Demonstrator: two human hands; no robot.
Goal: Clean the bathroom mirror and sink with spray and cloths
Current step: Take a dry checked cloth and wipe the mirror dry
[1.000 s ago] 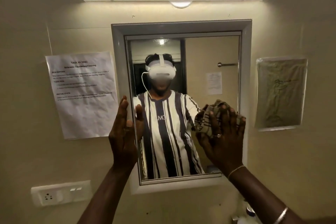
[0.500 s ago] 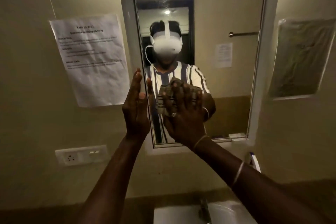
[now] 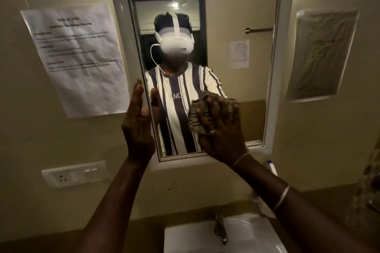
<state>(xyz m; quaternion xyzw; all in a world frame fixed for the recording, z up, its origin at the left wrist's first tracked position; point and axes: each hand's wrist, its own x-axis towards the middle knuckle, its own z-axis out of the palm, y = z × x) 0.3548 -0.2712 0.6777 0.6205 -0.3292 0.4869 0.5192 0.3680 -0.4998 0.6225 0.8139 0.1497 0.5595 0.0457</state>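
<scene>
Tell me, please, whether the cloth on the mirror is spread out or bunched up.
Bunched up. The cloth is wadded into a pad under the right hand, whose spread fingers press it to the mirror.

A printed notice (image 3: pixel 76 57) hangs above a white socket plate (image 3: pixel 74 173); a plastic-covered sheet (image 3: pixel 320 55) hangs far right.

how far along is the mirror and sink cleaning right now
Done: cannot tell how much glass is wiped. In hand: the right hand presses the cloth flat on the lower mirror, left hand open at its left edge. Left: probably the sink below, with neither hand on it.
</scene>
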